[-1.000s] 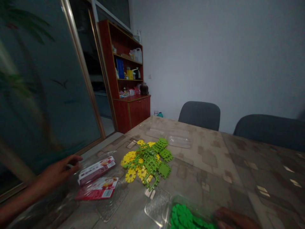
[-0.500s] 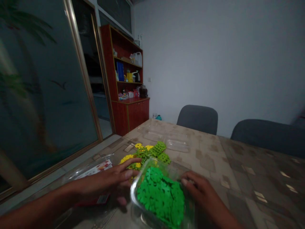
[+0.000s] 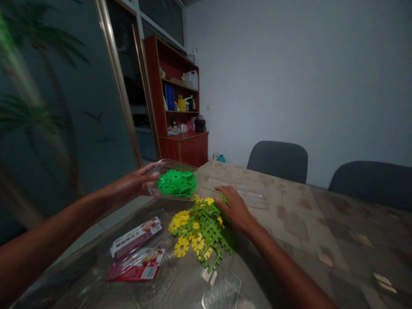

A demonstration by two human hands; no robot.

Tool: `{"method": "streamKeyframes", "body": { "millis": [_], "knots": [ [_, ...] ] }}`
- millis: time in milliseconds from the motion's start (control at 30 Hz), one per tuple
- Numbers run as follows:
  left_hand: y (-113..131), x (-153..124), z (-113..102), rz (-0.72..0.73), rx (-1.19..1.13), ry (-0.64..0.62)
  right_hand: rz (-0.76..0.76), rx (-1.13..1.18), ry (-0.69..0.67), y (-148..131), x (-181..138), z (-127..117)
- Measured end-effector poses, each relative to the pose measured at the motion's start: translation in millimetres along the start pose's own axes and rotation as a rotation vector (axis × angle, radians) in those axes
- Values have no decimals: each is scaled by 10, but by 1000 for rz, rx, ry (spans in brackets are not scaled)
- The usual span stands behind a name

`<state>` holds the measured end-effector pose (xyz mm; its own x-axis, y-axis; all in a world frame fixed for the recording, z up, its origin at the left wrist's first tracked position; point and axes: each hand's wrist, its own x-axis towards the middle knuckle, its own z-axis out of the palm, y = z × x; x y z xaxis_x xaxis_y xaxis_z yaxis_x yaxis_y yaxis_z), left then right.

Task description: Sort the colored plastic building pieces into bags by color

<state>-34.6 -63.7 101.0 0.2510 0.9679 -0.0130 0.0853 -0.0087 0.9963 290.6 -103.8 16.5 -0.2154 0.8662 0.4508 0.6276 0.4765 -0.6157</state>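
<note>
My left hand grips the near-left end of a clear plastic container, its thumb over the rim. Bright green notched plastic discs lie inside the container. Below and right of it, on the table, is a pile of yellow notched discs and olive-green lattice-like pieces. Over the right side of this pile, my right hand reaches with its fingers stretched out, holding nothing that I can see. It hides some of the green pieces.
Clear plastic trays sit farther back on the patterned table. Clear packaging with red-and-white labels lies at the front left. A clear lid-like piece is near the front. Grey chairs line the far side.
The container of green discs has moved from the near middle to the far left, now in my left hand. My right hand has left its side and come over the pile.
</note>
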Motion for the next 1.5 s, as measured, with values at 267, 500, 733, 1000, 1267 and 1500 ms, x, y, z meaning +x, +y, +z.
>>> {"method": "streamKeyframes", "body": {
  "millis": [267,500,733,1000,1267,1500],
  "knots": [
    [-476,211,-30,183,361,112,-41,-158,-194,188,-141,433],
    [-579,114,269,456,645,-2,-75,-153,-182,274,-329,357],
    [-518,-11,455,628,905,-86,-59,-93,-133,320,-443,340],
    [-449,220,606,738,743,-15,-45,-25,-20,361,-503,217],
    [-341,1128,1143,326,300,217,30,-44,86,294,-788,-80],
    [-318,1413,1177,129,442,209,224,-81,127,284,-1333,-738]
  ]
}}
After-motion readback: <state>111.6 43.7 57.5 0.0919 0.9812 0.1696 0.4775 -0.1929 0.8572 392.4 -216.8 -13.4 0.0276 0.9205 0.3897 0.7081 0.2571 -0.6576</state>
